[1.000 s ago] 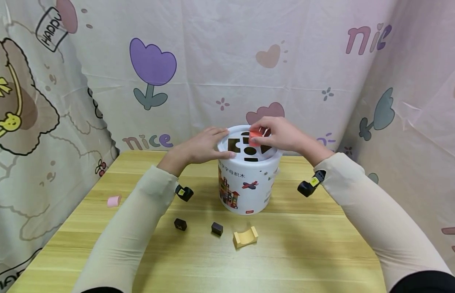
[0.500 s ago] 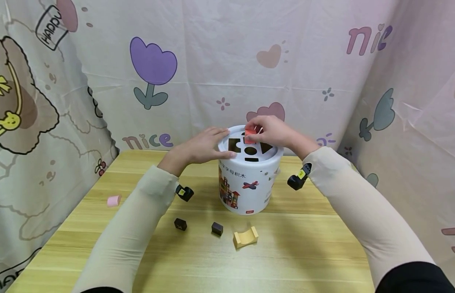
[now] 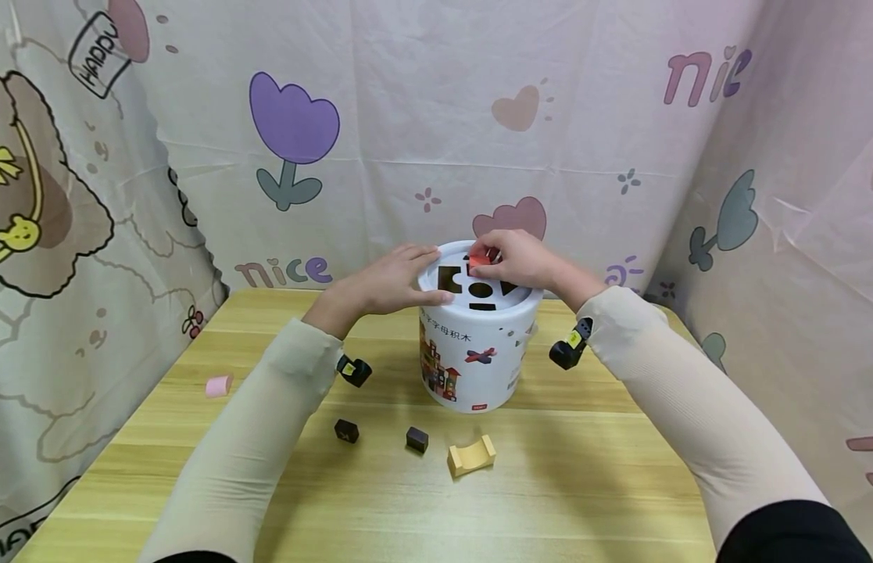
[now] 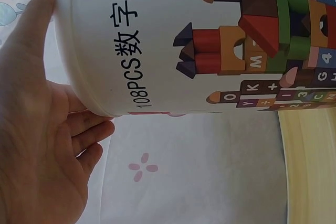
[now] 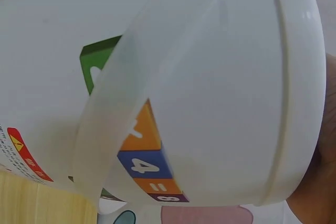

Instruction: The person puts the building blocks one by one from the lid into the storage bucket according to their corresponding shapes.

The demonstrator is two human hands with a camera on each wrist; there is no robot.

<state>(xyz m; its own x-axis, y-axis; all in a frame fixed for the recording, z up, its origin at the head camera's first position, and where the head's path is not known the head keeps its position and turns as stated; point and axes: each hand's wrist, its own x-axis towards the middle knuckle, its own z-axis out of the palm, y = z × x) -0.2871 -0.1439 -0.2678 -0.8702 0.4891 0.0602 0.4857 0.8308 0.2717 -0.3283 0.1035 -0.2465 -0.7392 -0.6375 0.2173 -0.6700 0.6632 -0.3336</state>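
A white toy-block bucket (image 3: pixel 471 360) stands upright, its lid (image 3: pixel 495 291) cut with several shaped holes. My left hand (image 3: pixel 390 283) grips the left of the rim, thumb on the near side of the lid and fingers toward the far side. In the left wrist view, the outer fingers (image 4: pixel 89 135) curl by the rim. My right hand (image 3: pixel 520 258) pinches a red block (image 3: pixel 480 264) between thumb and fingers, low over the far part of the lid. The block overlaps a hole there. In the right wrist view the bucket wall hides most of that hand.
On the wooden table (image 3: pixel 549 485) in front of the bucket lie two black blocks (image 3: pixel 417 440) and a yellow block with a curved hollow (image 3: pixel 471 457). A pink cylinder (image 3: pixel 218 386) lies at the left edge. A printed curtain (image 3: pixel 408 102) hangs behind the table.
My right hand has moved left across the lid with the red block and then dropped lower, so the block sits closer to the hole. The left hand has stayed on the rim.
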